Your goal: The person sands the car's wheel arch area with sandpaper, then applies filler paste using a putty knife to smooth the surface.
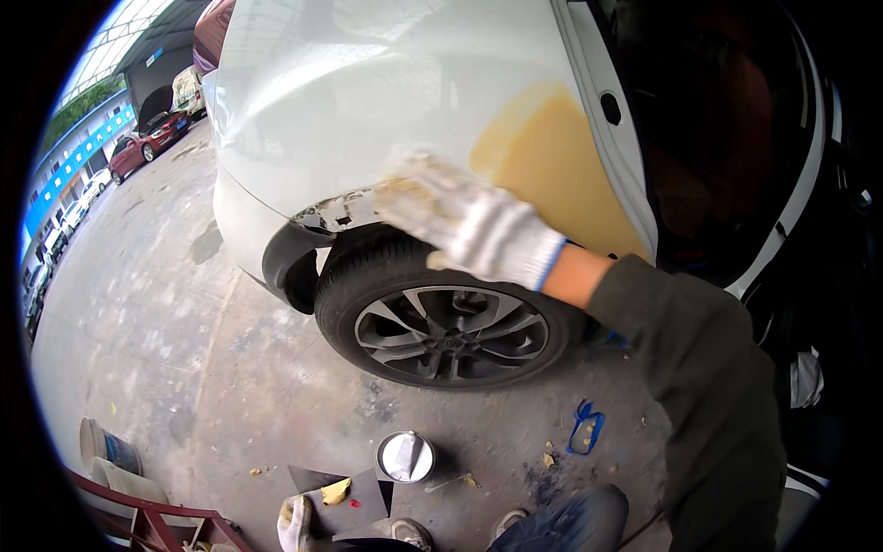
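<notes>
My right hand [469,216], in a white knit glove with a blue cuff edge, is up at the white car's rear panel [349,101], just above the wheel arch. Motion smears its fingers, so whether they hold anything does not show. Beside it, a broad yellow-tan putty patch [561,166] covers the panel next to the door opening. Bare, chipped paint [336,213] shows along the arch edge. Low in the view my left hand [294,523], also gloved, grips the edge of a dark flat board [363,497]. On the board lie a yellow putty lump [337,491] and a red dab [355,503].
Below the panel is the wheel [451,336]. An open can [405,457] with a pale flat piece across it stands on the concrete floor, near blue-rimmed goggles or a similar frame [585,429]. Buckets [108,446] and a red metal frame [152,504] occupy the lower left.
</notes>
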Demonstrator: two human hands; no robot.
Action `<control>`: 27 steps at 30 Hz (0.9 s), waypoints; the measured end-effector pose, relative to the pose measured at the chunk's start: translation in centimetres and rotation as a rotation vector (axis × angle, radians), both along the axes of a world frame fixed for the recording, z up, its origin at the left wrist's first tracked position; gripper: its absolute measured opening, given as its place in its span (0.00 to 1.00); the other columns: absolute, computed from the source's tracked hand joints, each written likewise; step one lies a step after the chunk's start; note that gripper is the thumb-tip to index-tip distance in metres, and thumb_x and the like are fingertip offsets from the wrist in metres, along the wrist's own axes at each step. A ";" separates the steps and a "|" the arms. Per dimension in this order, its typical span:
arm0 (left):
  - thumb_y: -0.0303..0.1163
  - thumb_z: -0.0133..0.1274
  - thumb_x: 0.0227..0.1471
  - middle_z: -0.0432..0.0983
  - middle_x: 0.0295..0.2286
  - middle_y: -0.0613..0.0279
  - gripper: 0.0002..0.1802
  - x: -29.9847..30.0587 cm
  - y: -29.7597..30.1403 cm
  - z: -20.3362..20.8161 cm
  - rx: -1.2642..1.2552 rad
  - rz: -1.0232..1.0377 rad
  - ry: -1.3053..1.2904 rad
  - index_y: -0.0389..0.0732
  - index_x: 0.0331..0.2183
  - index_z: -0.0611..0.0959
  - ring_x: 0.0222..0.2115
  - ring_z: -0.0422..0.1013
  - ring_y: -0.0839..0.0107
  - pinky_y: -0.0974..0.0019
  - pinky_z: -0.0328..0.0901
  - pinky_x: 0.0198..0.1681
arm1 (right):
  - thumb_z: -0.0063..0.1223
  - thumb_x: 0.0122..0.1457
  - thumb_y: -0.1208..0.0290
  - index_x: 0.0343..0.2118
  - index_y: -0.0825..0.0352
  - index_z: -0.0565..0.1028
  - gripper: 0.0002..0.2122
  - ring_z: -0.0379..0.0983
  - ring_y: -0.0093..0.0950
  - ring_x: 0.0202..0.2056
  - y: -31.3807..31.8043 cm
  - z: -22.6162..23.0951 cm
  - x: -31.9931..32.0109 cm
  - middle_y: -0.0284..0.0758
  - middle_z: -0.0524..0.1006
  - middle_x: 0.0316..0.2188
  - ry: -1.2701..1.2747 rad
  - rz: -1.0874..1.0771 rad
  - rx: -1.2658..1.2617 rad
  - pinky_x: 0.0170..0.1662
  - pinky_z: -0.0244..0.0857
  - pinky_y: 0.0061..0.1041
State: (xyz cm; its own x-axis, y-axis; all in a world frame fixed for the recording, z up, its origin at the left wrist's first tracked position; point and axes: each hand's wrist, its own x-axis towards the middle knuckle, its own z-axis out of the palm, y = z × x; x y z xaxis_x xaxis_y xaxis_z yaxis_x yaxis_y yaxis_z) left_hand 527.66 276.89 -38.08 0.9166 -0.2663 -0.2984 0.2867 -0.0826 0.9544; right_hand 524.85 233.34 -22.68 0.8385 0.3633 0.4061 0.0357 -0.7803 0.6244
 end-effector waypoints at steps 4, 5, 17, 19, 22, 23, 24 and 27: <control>0.40 0.49 0.63 0.59 0.18 0.77 0.13 0.0 -0.9 0.1 -0.058 0.060 0.106 0.44 0.29 0.80 0.19 0.53 0.84 0.76 0.48 0.22 | 0.54 0.58 0.48 0.69 0.55 0.51 0.39 0.41 0.39 0.70 1.7 1.2 1.0 0.27 0.48 0.70 0.084 -0.110 -0.085 0.72 0.40 0.33; 0.40 0.50 0.63 0.59 0.18 0.77 0.13 -0.2 -1.3 0.4 -0.072 0.073 0.126 0.45 0.29 0.80 0.19 0.53 0.84 0.76 0.48 0.22 | 0.55 0.58 0.48 0.69 0.54 0.51 0.39 0.41 0.39 0.70 1.6 1.4 0.4 0.26 0.48 0.70 0.106 -0.126 -0.092 0.71 0.42 0.33; 0.34 0.52 0.60 0.78 0.30 0.64 0.09 1.0 0.0 -2.2 -0.243 -0.059 0.114 0.38 0.35 0.79 0.30 0.74 0.74 0.71 0.68 0.36 | 0.65 0.43 0.54 0.61 0.49 0.68 0.37 0.51 0.30 0.68 -3.6 -1.9 -9.9 0.21 0.63 0.64 -0.018 -0.119 -0.067 0.69 0.54 0.32; 0.34 0.51 0.60 0.77 0.30 0.64 0.09 0.9 0.0 -2.1 -0.238 -0.053 0.133 0.38 0.34 0.78 0.29 0.73 0.74 0.71 0.68 0.36 | 0.65 0.42 0.55 0.59 0.51 0.70 0.36 0.52 0.30 0.67 -3.4 -2.0 -10.7 0.22 0.65 0.63 0.004 -0.141 0.011 0.68 0.55 0.32; 0.35 0.52 0.60 0.77 0.29 0.64 0.09 1.0 0.4 -2.3 -0.272 -0.062 0.137 0.38 0.34 0.78 0.29 0.73 0.75 0.72 0.68 0.35 | 0.66 0.40 0.56 0.59 0.53 0.70 0.37 0.56 0.30 0.66 -3.7 -2.7 -11.9 0.24 0.66 0.62 0.012 -0.178 0.021 0.69 0.54 0.33; 0.35 0.52 0.60 0.77 0.29 0.64 0.10 1.1 0.5 -2.4 -0.291 -0.069 0.135 0.38 0.34 0.78 0.29 0.73 0.75 0.72 0.67 0.35 | 0.66 0.40 0.57 0.59 0.53 0.70 0.37 0.56 0.30 0.65 -3.6 -2.8 -12.3 0.24 0.66 0.62 0.011 -0.194 0.033 0.69 0.54 0.33; 0.35 0.52 0.60 0.77 0.29 0.64 0.10 1.1 0.8 -2.4 -0.270 -0.084 0.138 0.38 0.34 0.78 0.29 0.74 0.74 0.72 0.68 0.35 | 0.65 0.46 0.56 0.62 0.53 0.66 0.37 0.51 0.26 0.67 -3.5 -2.8 -12.7 0.20 0.64 0.63 0.037 -0.238 0.020 0.69 0.53 0.27; 0.36 0.52 0.60 0.77 0.30 0.62 0.10 1.2 1.7 -1.9 -0.272 -0.097 0.159 0.37 0.35 0.77 0.31 0.75 0.72 0.69 0.71 0.36 | 0.66 0.44 0.59 0.61 0.60 0.68 0.37 0.55 0.29 0.66 -2.5 -2.9 -14.3 0.26 0.66 0.62 0.028 -0.214 -0.003 0.69 0.52 0.33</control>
